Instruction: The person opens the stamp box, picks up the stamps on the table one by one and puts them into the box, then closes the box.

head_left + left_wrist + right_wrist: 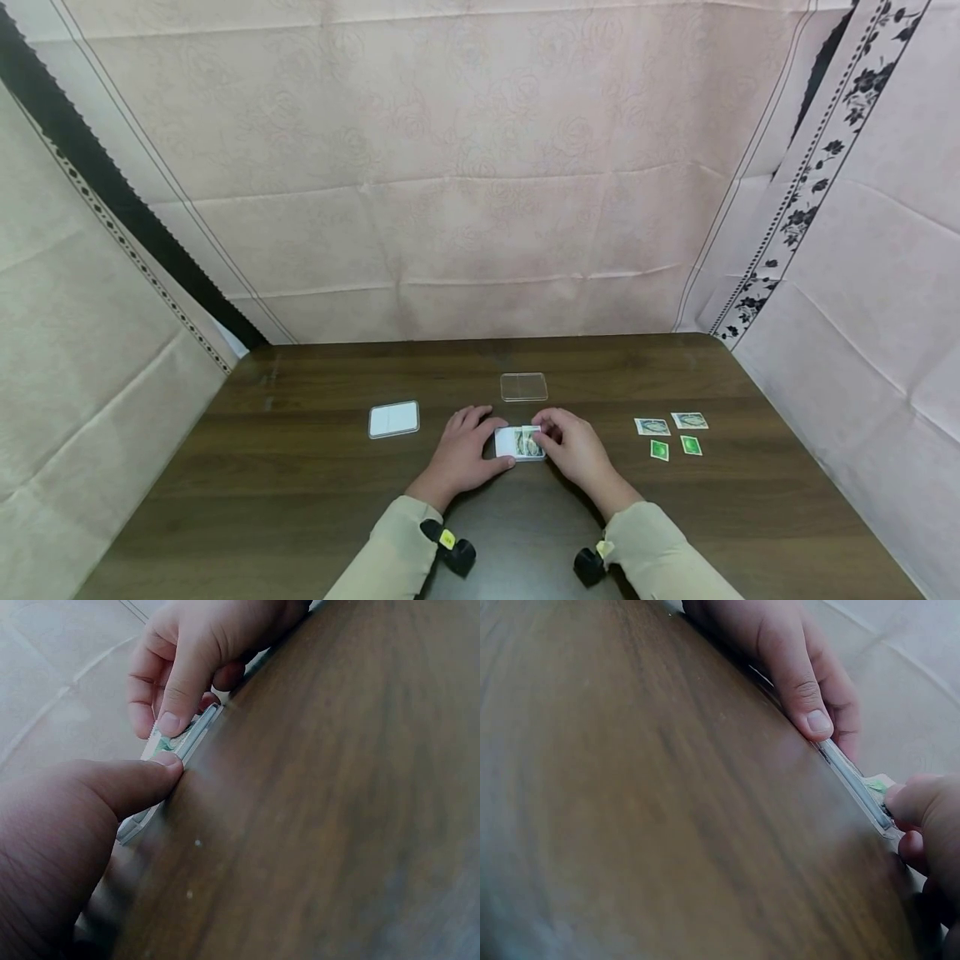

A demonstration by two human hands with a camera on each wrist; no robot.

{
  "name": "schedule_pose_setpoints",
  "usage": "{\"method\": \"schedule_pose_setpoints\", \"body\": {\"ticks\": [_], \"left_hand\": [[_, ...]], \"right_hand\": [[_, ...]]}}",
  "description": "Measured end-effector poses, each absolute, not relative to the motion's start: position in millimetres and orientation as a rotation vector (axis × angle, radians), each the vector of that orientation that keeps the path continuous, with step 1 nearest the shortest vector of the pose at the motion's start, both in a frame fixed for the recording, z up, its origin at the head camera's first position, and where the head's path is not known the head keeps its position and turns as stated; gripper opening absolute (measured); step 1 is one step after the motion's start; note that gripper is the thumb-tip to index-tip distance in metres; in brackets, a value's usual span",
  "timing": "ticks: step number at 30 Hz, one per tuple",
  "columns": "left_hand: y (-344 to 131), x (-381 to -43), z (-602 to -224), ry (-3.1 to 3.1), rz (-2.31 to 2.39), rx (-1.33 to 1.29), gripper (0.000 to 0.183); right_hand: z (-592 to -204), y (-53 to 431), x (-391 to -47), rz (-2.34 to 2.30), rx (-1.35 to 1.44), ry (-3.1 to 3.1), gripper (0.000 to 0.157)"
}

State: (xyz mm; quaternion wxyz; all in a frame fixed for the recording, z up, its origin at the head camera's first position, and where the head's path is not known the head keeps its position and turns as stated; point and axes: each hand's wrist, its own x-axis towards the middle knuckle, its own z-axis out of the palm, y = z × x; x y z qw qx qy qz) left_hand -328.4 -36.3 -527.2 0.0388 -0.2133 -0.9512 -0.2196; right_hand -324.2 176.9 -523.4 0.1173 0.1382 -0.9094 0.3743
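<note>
Printed slips (pixel 527 447) at the right end of a white case (pixel 504 442), long axis left to right on the tabletop (pixel 300 517), gripped at near and far edges by the left hand (pixel 463 454); just left of the nearer, right hand (pixel 579 454), with fingers pinched almost closed on one.

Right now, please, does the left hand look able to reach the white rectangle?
Probably yes: only bare tabletop separates the left hand from the white rectangle, though that hand holds the card box.
</note>
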Motion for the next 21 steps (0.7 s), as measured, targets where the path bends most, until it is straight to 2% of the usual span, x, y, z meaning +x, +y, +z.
{"method": "schedule_pose_setpoints", "body": {"ticks": [21], "left_hand": [[-36.4,-329.9,-529.7,-2.913,-0.659,-0.659,0.057]], "right_hand": [[-521.6,175.0,-323.6,1.0,0.394,-2.685,0.017]]}}
